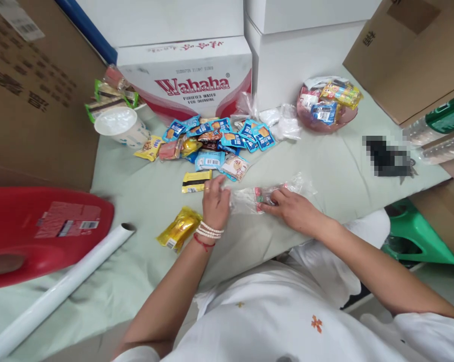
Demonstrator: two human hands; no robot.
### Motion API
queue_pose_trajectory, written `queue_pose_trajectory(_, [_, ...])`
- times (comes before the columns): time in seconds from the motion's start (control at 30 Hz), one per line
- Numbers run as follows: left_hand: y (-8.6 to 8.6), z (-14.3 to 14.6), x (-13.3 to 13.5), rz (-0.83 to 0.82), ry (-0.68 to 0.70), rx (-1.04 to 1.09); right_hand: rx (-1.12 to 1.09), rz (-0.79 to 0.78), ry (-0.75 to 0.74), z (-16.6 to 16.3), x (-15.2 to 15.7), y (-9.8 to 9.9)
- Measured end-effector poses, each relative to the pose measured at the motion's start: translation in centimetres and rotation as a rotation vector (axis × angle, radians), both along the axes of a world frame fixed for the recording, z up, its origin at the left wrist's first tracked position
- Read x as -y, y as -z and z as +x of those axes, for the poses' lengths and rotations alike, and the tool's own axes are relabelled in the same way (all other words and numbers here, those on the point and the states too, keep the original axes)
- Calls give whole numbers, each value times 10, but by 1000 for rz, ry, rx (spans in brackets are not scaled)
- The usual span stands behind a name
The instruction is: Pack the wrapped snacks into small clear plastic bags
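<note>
A clear plastic bag (244, 200) lies crumpled on the cloth-covered table between my two hands. My left hand (215, 203), with white beads and a red cord at the wrist, is closed at the bag's left end, its fingers bent. My right hand (294, 210) pinches a small wrapped snack (260, 196) with red and green print, which lies on or in the bag; I cannot tell which. Beside my left fingertips is a flat yellow packet (196, 181). A shiny gold packet (179, 229) rests left of that wrist.
Blue and other snack packets (211, 133) lie piled before a Wahaha carton (189, 75). A paper cup (117, 128) stands left, a pink bowl (327, 118) of snacks right. A white tube (61, 286) and red plastic object (41, 236) are near left; bottles (443, 118) far right.
</note>
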State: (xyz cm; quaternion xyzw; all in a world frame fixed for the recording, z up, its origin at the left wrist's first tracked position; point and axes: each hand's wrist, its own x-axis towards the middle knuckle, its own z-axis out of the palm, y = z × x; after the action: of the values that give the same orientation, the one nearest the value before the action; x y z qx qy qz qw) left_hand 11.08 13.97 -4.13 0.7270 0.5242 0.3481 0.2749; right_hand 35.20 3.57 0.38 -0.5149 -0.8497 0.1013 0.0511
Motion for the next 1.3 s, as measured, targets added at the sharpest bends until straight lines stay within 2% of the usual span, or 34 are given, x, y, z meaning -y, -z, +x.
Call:
queue_pose_trajectory(0.13, [-21,6,15,-2,64,-406,-20,19,11,1,1,5])
queue_pose_trajectory(0.2, [-33,3,21,16,104,-442,-91,10,23,3,0,8])
queue_pose_trajectory(0.27, [-44,2,24,-71,158,-320,-141,1,24,4,-1,11])
queue_pose_trajectory(0.33, [-51,7,24,-289,245,-78,-170,1,22,3,0,15])
queue_pose_trajectory(0.4, [-51,23,23,-485,318,177,-214,8,31,3,4,18])
queue_pose_trajectory(0.43, [-48,34,24,-527,336,262,-247,12,40,3,7,19])
queue_pose_trajectory(0.5, [-41,57,26,-466,362,280,-330,12,58,6,16,18])
queue_pose_trajectory(0.6, [-28,83,34,-185,400,20,-496,-18,63,18,28,15])
queue_pose_trajectory(0.63, [-25,87,37,-102,405,-88,-554,-6,117,24,30,15])
queue_pose_trajectory(0.7, [-22,91,43,-9,394,-269,-606,110,372,35,29,18])
queue_pose_trajectory(0.77, [-22,91,47,26,363,-362,-531,274,708,47,22,26])
queue_pose_trajectory(0.83, [-23,89,47,38,319,-377,-401,323,886,56,10,37])
queue_pose_trajectory(0.93, [-23,87,42,32,171,-352,-324,194,830,61,-3,45])
queue_pose_trajectory(1.0, [-21,86,37,-9,107,-358,-360,158,780,57,-6,39])
queue_pose_trajectory(1.1, [-19,85,31,-81,158,-395,-428,166,738,35,-4,18])
queue_pose_trajectory(1.17, [-21,85,29,-109,214,-413,-416,137,642,12,-3,5])
queue_pose_trajectory(1.3, [-29,83,25,-236,211,-379,-403,122,436,-29,3,5])
